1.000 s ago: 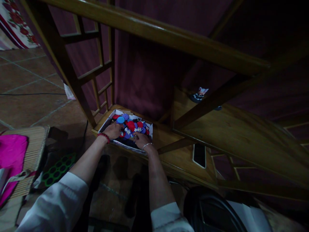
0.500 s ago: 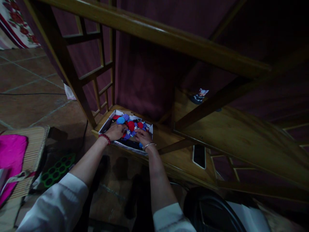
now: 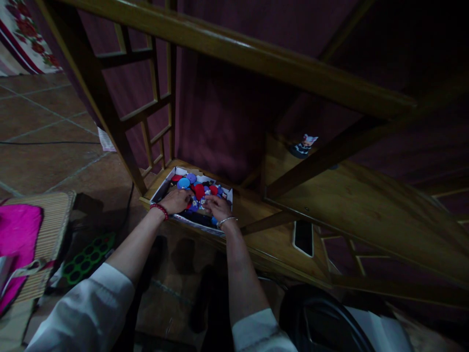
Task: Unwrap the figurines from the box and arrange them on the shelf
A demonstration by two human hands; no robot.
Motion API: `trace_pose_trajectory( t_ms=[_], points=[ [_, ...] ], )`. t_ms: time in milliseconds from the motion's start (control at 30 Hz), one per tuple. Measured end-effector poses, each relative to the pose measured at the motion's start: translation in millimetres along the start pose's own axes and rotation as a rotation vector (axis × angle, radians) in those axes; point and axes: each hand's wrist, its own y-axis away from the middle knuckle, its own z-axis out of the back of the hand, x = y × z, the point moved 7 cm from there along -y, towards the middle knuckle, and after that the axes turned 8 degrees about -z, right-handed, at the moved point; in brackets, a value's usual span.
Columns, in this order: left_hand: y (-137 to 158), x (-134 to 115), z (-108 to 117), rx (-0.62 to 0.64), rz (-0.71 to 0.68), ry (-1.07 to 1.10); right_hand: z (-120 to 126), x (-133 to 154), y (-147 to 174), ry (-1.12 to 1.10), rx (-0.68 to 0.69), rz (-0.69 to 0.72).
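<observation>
A shallow white-walled box (image 3: 229, 196) sits on the low wooden shelf, filled with small colourful pieces. Among them are a blue disc (image 3: 183, 183), a purple disc (image 3: 191, 178) and a red round piece (image 3: 199, 190). My left hand (image 3: 177, 200), with a red bead bracelet, reaches over the box's left side; its fingers are bent together at the pieces, and whatever they pinch is too small to make out. From the right, my right hand (image 3: 218, 207), wearing a thin bracelet, reaches in with fingers stretched and slightly apart, close to the purple pieces.
A phone (image 3: 304, 238) lies on the shelf to the right. On the raised board stands a small figurine (image 3: 305, 145). Wooden beams (image 3: 238, 41) cross above my hands. At left are a woven seat with pink cloth (image 3: 20, 230) and a green holed tray (image 3: 88, 256); a black rounded object (image 3: 318, 318) is lower right.
Both hands stay over the box. The fingers of my right hand have shifted slightly among the pieces; otherwise the scene is nearly the same.
</observation>
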Motion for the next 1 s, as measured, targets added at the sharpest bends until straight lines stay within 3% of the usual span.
trace_pose_trajectory(
  t_ms=[133,400,633,833,1000],
  points=[
    [0,-1,0,0.005,-0.008,0.006,13,2,1,0.141,-0.078,-0.016],
    [-2,-3,-1,-0.001,-0.037,0.0,31,17,3,0.459,-0.281,0.167],
    [-3,-7,-2,0.02,-0.041,0.013,11,22,10,0.652,-0.2,0.176],
    [-4,-6,-4,0.019,-0.031,0.011,11,5,-2,0.474,-0.15,0.139],
    [-4,-5,-5,0.017,-0.029,0.0,8,10,1,0.446,-0.123,0.211]
  ],
)
